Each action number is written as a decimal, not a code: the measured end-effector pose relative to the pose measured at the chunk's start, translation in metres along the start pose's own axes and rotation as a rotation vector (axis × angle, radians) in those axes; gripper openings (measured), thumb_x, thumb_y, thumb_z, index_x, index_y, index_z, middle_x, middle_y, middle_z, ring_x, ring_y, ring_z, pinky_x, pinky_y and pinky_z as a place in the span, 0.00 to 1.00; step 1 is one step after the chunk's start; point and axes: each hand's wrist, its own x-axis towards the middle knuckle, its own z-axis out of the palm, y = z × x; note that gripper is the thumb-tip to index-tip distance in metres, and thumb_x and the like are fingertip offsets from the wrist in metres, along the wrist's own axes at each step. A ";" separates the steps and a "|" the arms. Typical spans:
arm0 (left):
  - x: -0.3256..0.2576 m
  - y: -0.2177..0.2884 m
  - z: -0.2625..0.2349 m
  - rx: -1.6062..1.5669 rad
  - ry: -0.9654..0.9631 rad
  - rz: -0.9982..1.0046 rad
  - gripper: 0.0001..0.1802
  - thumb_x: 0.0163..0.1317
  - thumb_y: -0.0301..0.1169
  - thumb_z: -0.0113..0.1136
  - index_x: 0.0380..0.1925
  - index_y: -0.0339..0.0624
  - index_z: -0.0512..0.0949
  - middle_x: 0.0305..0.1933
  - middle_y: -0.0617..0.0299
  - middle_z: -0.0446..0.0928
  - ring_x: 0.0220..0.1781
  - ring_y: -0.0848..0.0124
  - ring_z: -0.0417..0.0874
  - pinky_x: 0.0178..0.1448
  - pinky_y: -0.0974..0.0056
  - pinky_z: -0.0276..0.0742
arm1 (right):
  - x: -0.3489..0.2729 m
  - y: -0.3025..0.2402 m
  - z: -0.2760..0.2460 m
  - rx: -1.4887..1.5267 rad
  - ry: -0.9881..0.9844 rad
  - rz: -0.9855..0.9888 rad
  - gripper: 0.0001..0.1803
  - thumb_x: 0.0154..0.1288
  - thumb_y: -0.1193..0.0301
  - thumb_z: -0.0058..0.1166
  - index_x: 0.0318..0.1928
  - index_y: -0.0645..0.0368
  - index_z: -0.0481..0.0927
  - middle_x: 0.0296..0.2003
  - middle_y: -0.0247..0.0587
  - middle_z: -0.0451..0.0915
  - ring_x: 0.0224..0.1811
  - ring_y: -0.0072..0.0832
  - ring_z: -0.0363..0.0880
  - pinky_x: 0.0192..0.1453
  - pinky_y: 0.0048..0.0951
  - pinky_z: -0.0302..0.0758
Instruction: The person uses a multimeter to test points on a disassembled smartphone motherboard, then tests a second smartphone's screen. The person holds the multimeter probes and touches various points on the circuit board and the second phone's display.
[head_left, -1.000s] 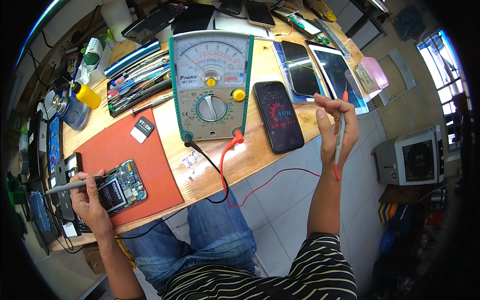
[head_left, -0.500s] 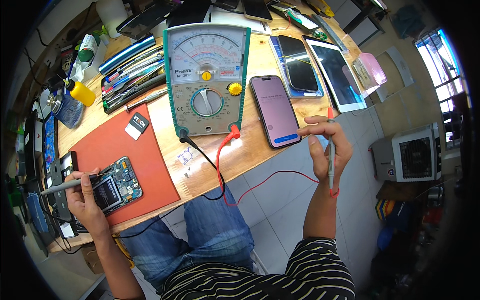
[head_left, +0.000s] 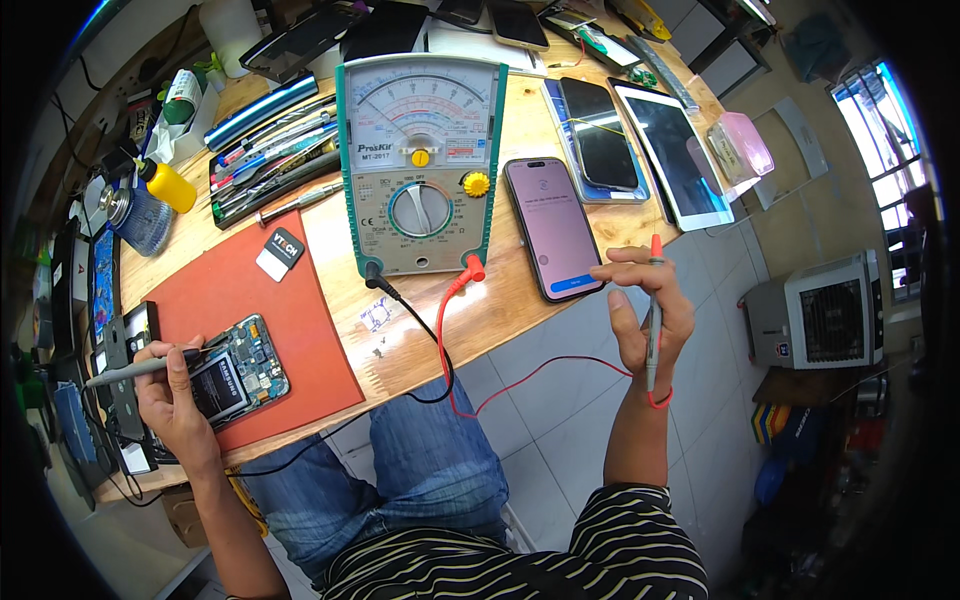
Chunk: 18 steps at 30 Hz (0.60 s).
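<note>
My left hand [head_left: 178, 400] is closed round a grey test probe [head_left: 125, 374]. Its tip points at the bare circuit board [head_left: 262, 360] of an opened phone with a black battery [head_left: 218, 388]; whether it touches is too small to tell. My right hand [head_left: 665, 310] keeps a second grey probe with a red tip [head_left: 655, 325] tucked between its fingers, tip pointing up and away from the board. That hand's index fingertip is at the blue button on a lit smartphone [head_left: 550, 222]; contact is unclear. Black and red leads run from an analogue multimeter [head_left: 430, 265] standing between the hands.
The opened phone rests on an orange mat [head_left: 300, 365] beside a memory-card adapter [head_left: 281, 250]. A tray of pens and tools [head_left: 275, 155], a yellow bottle [head_left: 170, 187] and a glass jar [head_left: 140, 225] stand left. Another phone [head_left: 600, 135] and a white tablet [head_left: 680, 150] lie right.
The view has shifted slightly, and my right hand has moved a little left relative to the table. A small icon now shows near the top of the lit phone's screen. Both probes remain held.
</note>
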 end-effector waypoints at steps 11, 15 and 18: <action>0.001 0.000 0.000 0.010 -0.016 0.026 0.07 0.74 0.30 0.53 0.42 0.36 0.71 0.41 0.61 0.72 0.49 0.68 0.81 0.61 0.60 0.75 | 0.001 0.004 -0.001 -0.016 0.047 -0.013 0.09 0.55 0.81 0.54 0.37 0.60 0.75 0.35 0.43 0.87 0.46 0.38 0.83 0.56 0.36 0.73; 0.000 0.000 0.000 0.005 -0.008 0.024 0.07 0.73 0.30 0.53 0.42 0.36 0.71 0.40 0.61 0.72 0.49 0.68 0.81 0.62 0.60 0.75 | -0.001 0.002 0.000 0.007 0.054 0.033 0.09 0.57 0.81 0.54 0.40 0.61 0.75 0.38 0.48 0.86 0.48 0.39 0.83 0.56 0.37 0.75; 0.001 0.000 0.000 0.007 -0.011 0.024 0.07 0.73 0.30 0.53 0.42 0.36 0.71 0.40 0.61 0.72 0.49 0.68 0.81 0.62 0.60 0.74 | -0.002 0.003 0.001 0.053 0.053 0.067 0.09 0.60 0.79 0.53 0.42 0.62 0.74 0.41 0.53 0.85 0.51 0.40 0.82 0.60 0.41 0.75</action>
